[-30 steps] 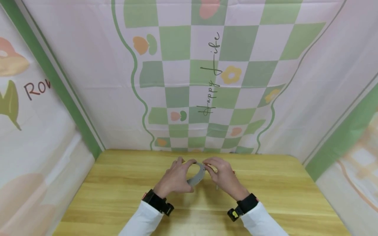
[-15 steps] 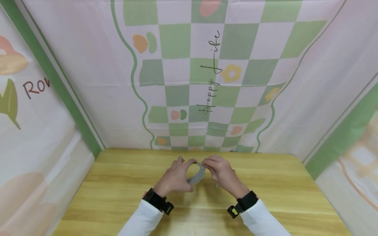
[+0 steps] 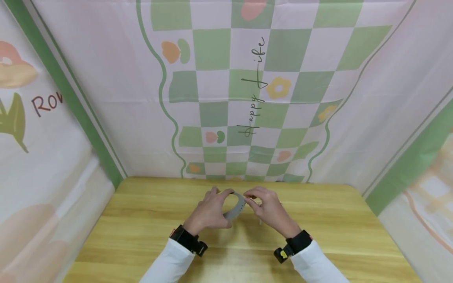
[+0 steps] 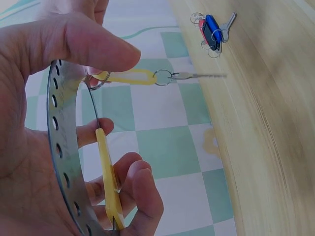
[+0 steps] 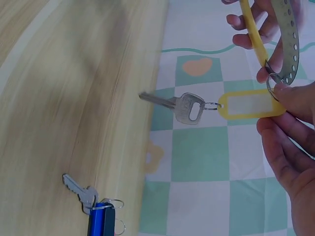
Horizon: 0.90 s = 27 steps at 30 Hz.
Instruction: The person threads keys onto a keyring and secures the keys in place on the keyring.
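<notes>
My left hand (image 3: 211,212) grips a large ring made of a curved grey metal band (image 4: 64,142) with a row of holes and a yellow sleeved part (image 4: 107,172). Close on its right, my right hand (image 3: 271,210) pinches the end of a yellow key tag (image 5: 248,104) with a white label. A silver key (image 5: 188,109) hangs from the tag's far end on a small split ring. At the pinched end, another small metal ring (image 5: 270,87) meets the large ring's end; whether it is threaded on, I cannot tell. The thumb partly hides this spot in the left wrist view.
A bunch with blue (image 5: 97,220), black and red pieces, small rings and a silver key (image 5: 78,191) lies on the wooden table (image 3: 159,243). Behind the table's far edge hangs a checkered cloth (image 3: 226,98).
Both hands keep their places and holds, with only slight finger movement at the meeting point. The large ring tilts very slightly and the head view shifts a little.
</notes>
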Motion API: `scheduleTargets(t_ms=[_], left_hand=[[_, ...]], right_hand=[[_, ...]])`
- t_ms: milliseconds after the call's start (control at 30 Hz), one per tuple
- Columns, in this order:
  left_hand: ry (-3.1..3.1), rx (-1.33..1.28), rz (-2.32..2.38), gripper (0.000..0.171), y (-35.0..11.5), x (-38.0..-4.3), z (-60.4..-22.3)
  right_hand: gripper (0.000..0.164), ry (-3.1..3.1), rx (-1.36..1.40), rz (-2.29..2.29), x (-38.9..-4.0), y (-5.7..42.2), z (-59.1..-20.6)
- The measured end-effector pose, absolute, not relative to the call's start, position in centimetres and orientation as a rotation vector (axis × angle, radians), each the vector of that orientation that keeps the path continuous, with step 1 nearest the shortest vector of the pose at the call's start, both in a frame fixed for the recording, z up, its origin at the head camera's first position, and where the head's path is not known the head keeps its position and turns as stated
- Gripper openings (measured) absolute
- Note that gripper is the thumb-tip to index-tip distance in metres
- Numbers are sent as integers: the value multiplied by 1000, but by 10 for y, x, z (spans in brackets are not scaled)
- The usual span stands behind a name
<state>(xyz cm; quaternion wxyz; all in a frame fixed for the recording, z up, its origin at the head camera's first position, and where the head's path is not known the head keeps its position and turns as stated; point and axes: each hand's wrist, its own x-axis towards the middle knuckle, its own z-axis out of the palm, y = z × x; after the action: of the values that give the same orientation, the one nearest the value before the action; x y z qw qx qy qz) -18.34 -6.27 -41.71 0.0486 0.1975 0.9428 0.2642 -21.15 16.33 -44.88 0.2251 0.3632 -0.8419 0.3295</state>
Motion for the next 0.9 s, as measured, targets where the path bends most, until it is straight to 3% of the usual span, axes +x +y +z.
scheduleTargets(t_ms=[900], left_hand=[[2831, 559, 824, 92, -61, -185, -418]], right_hand=[[15, -2346, 831, 1007, -210, 160, -449]])
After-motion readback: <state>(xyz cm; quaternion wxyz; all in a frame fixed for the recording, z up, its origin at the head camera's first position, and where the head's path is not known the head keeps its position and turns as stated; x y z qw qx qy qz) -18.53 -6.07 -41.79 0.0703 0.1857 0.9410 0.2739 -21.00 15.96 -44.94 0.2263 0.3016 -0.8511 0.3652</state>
